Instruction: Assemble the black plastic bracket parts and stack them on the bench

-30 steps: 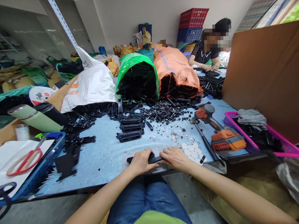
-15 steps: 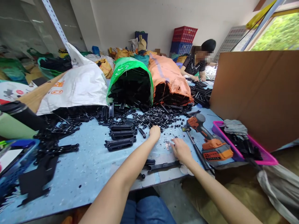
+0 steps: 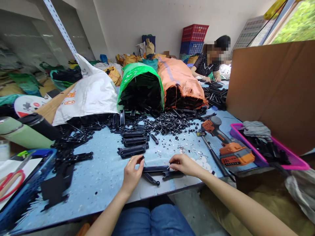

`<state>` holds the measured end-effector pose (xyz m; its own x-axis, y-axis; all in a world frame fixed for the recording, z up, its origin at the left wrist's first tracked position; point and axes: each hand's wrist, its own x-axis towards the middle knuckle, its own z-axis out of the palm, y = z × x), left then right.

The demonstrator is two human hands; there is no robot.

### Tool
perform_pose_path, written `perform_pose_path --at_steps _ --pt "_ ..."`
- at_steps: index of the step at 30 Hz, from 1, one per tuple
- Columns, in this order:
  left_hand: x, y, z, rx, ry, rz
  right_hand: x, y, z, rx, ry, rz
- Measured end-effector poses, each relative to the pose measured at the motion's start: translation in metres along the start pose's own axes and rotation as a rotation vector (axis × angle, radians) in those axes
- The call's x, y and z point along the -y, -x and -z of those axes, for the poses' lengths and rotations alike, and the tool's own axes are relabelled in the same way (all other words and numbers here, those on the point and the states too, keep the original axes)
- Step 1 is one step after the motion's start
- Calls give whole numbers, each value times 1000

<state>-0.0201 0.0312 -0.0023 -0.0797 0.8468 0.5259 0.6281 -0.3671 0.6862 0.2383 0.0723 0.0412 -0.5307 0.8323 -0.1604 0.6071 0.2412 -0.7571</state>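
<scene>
Between my hands, near the table's front edge, lies a long black plastic part (image 3: 155, 169). My left hand (image 3: 133, 171) is at its left end, thumb and fingers pinching a small black-headed screw (image 3: 143, 158). At the right end my right hand (image 3: 182, 164) is closed, fingertips down at the part; what they hold is too small to name. A shorter black piece (image 3: 151, 179) with a round end lies just in front. Several assembled black parts (image 3: 133, 150) are stacked behind my left hand, and a pile of black-headed screws (image 3: 169, 123) lies farther back.
An orange cordless drill (image 3: 235, 152) and a hammer (image 3: 214, 155) lie at the right, beside a pink tray (image 3: 292, 165). Green (image 3: 140, 68), orange (image 3: 180, 73) and white sacks (image 3: 91, 95) line the back. A blue basket (image 3: 36, 177) stands left. A person works across the table.
Both hands have come back toward the front edge, the left from the screw pile and the right from the small metal bits. The left now pinches a screw. The view has shifted slightly.
</scene>
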Motion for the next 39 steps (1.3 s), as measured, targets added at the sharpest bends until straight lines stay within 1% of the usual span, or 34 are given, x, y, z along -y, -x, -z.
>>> perform_pose_path --at_steps 3,5,6,12,17,23,26,28,31,35,39 --pt "10 19 2 -88 -60 -48 13 -5 -6 -62 243 26" --pt "13 23 1 -112 -90 -80 19 -8 -6 -72 380 56" --pt "14 23 1 -120 -99 -90 21 -9 -5 -65 411 60" --pt "15 32 3 -114 -121 -203 30 -7 -4 -31 332 4" --pt "12 37 5 -96 -165 -225 32 -7 -5 -19 380 -15" --pt "13 39 9 -35 -237 -267 30 -10 -5 -26 333 11" --pt "10 39 8 18 -267 -309 27 -11 -5 -34 311 24" --pt "8 39 7 31 -308 -313 27 -11 -5 -25 318 22" --pt "7 40 5 13 -358 -345 30 -11 -5 -8 367 27" --pt "11 40 5 5 -367 -476 34 -13 -7 24 489 45" --pt "15 39 8 28 -331 -497 34 -10 -14 90 652 74"
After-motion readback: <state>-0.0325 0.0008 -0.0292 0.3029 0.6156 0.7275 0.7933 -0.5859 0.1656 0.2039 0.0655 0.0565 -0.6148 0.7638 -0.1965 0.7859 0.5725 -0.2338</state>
